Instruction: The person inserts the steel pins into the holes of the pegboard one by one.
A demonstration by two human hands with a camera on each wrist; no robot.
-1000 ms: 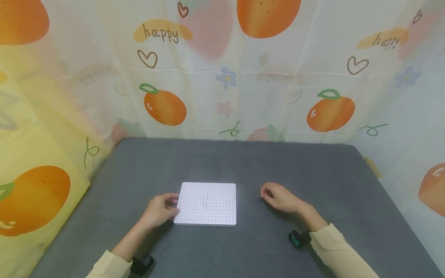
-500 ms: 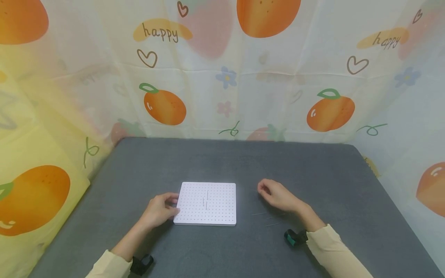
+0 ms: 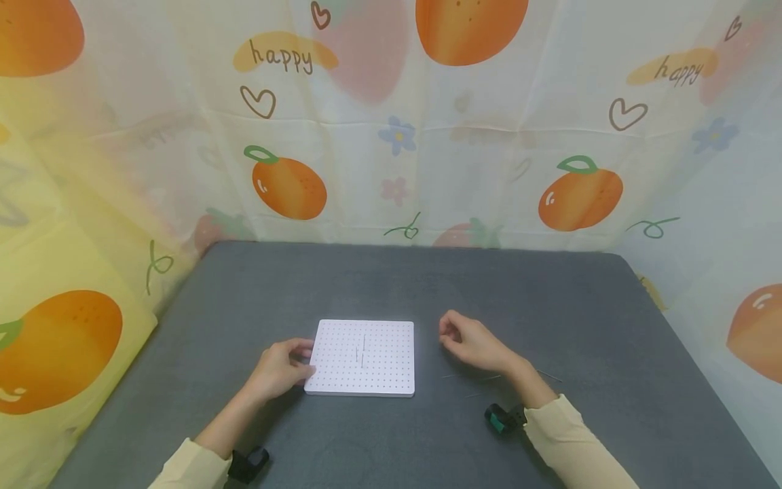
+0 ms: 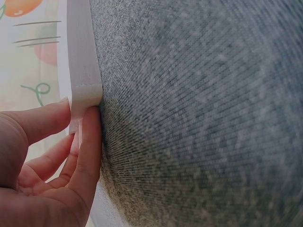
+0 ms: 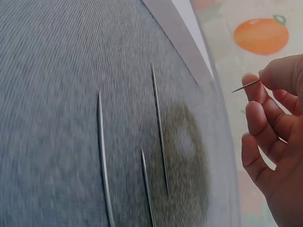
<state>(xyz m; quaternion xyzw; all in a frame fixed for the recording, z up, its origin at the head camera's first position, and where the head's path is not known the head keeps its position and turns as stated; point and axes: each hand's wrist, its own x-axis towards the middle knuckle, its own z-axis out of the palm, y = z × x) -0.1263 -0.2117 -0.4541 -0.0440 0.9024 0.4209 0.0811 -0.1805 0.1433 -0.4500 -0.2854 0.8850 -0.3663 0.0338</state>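
From the head view, with twelve o'clock at the far edge of the table [image 3: 318,285], the board [image 3: 387,360] lies flat just short of the middle, and the left hand [image 3: 280,372] meets it at nine o'clock. The left wrist view adds the board's thick side wall and rounded corner: the thumb rests on the upper face and a finger presses the wall, so the board is gripped between them. Three standing needles [image 4: 37,23] jut from that face; from the head they are mere dark strokes near its centre. The right hand [image 3: 469,341] is at three o'clock, apart from the board. From the head its fingers look curled, and what they hold is too small to tell; the right wrist view settles it, with thumb and forefinger clamped on a pinched needle [image 5: 245,86], its point sticking out, the other fingers bent and slightly apart. The same view shows three loose needles [image 5: 103,161] on the table, side by side, which from the head are faint lines between three and four o'clock, partly covered by the right forearm. At twelve hangs a fruit-printed curtain [image 3: 360,163].
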